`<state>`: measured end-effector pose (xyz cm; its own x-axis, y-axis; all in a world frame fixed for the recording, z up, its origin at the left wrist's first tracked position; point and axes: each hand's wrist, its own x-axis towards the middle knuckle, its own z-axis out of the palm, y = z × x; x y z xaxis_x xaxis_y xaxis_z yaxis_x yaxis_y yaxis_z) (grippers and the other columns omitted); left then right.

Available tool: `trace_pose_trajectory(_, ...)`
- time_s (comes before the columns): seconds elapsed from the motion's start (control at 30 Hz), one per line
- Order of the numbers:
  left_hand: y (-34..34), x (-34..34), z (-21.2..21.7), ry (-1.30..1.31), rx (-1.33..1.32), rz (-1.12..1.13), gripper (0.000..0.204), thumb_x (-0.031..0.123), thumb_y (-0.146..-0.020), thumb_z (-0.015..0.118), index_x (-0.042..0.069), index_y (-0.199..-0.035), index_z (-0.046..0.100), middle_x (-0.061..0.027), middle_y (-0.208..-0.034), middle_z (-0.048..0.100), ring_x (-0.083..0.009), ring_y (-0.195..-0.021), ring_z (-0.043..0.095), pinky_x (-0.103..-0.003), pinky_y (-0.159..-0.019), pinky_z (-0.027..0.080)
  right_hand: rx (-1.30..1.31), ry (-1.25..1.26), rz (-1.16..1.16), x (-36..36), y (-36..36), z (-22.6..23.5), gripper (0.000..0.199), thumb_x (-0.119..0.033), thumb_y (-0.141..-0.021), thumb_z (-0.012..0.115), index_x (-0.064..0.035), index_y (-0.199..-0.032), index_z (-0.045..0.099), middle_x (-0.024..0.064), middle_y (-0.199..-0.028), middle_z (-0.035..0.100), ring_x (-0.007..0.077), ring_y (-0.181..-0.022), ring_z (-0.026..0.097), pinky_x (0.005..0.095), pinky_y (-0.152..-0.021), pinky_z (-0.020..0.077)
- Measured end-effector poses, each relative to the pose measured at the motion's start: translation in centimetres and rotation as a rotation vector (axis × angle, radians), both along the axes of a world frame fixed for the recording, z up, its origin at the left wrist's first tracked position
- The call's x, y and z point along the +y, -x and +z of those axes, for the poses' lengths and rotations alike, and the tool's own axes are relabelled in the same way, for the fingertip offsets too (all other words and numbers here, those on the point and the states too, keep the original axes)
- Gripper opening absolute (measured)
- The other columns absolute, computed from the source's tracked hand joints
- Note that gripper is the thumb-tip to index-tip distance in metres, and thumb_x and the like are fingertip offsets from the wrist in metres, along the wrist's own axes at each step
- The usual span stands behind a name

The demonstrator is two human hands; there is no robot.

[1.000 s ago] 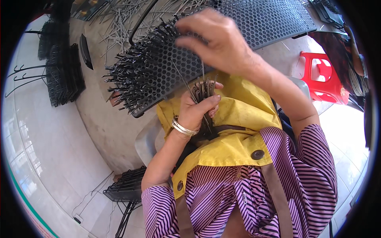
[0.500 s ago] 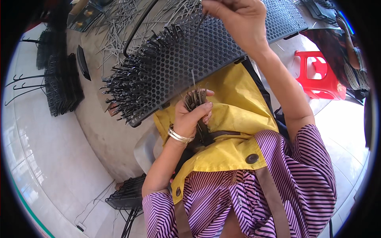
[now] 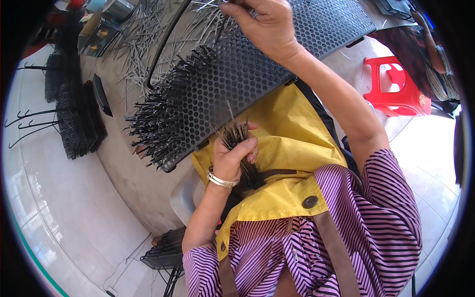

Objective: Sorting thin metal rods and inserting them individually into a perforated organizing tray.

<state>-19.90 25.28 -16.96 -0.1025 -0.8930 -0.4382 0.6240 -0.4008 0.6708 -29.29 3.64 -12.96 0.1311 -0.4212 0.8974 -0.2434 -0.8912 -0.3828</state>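
Observation:
My left hand [image 3: 235, 158], with a silver bracelet at the wrist, grips a bundle of thin dark metal pins [image 3: 236, 133] upright over my yellow apron [image 3: 292, 143]. My right hand [image 3: 262, 24] is raised at the top of the view, fingers pinched on a single pin above a black perforated panel [image 3: 237, 84]. The panel slopes from the table onto my lap. Many pins [image 3: 153, 128] stick out of its lower left part.
Loose grey pins [image 3: 143, 44] lie scattered on the round stone table [image 3: 123, 168]. Black wire racks with hooks [image 3: 69, 119] lie on the tiled floor at left, another black rack [image 3: 166, 250] under the table. A red plastic stool [image 3: 396, 86] stands at right beside another person.
My right hand has risen from the panel's middle to the top of the view with a pin pinched in it. My left hand stays put with the bundle.

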Motion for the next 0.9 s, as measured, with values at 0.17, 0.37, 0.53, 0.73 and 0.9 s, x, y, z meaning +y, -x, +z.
trace_pose_trajectory(0.17,-0.1,-0.1,0.1,-0.009,0.001,-0.003,0.026,0.003,-0.078,0.054,-0.004,-0.102,0.049,-0.0026,-0.060,0.048,-0.0097,-0.047,0.044,-0.023,-0.046,0.037,0.200,0.095,0.076,0.0,-0.7,-0.5,0.012,0.003,-0.066,0.058,-0.0009,-0.076,0.052,0.0121,-0.062,0.049,0.0298,-0.058,0.051,0.0372,-0.051,0.0405)
trace_pose_trajectory(0.37,-0.3,-0.2,0.1,-0.010,-0.010,-0.005,0.026,0.003,-0.077,0.054,-0.004,-0.102,0.049,-0.0029,-0.060,0.048,-0.0100,-0.047,0.045,-0.023,-0.046,0.037,0.419,0.087,0.240,0.2,-1.3,0.4,0.013,0.006,-0.067,0.056,-0.0007,-0.077,0.052,0.0111,-0.059,0.050,0.0279,-0.056,0.053,0.0348,-0.048,0.0419)
trace_pose_trajectory(0.53,-0.2,-0.1,0.2,-0.006,-0.029,-0.014,0.025,0.003,-0.077,0.054,-0.004,-0.101,0.049,-0.0031,-0.060,0.048,-0.0102,-0.047,0.045,-0.023,-0.046,0.038,0.670,-0.053,0.214,-0.5,-2.5,-2.2,0.009,-0.004,-0.058,0.054,0.0009,-0.064,0.049,0.0189,-0.058,0.052,0.0362,-0.062,0.055,0.0424,-0.054,0.0439)
trace_pose_trajectory(0.73,0.0,-0.2,0.3,-0.031,-0.058,-0.007,0.023,0.005,-0.078,0.055,-0.003,-0.099,0.050,-0.0023,-0.058,0.047,-0.0099,-0.046,0.044,-0.023,-0.044,0.037,0.472,-0.052,0.148,2.4,0.1,-1.4,0.009,-0.009,-0.068,0.057,-0.0013,-0.070,0.053,0.0141,-0.064,0.056,0.0323,-0.063,0.056,0.0407,-0.055,0.0445)
trace_pose_trajectory(0.9,0.2,-0.5,0.5,-0.047,-0.117,0.011,0.014,0.009,-0.080,0.056,0.001,-0.091,0.052,-0.0009,-0.051,0.038,-0.0096,-0.039,0.035,-0.024,-0.037,0.031,0.390,-0.153,0.266,6.5,3.5,-1.8,0.012,0.004,-0.074,0.058,0.0037,-0.087,0.058,0.0095,-0.064,0.059,0.0147,-0.057,0.059,0.0221,-0.053,0.0455)
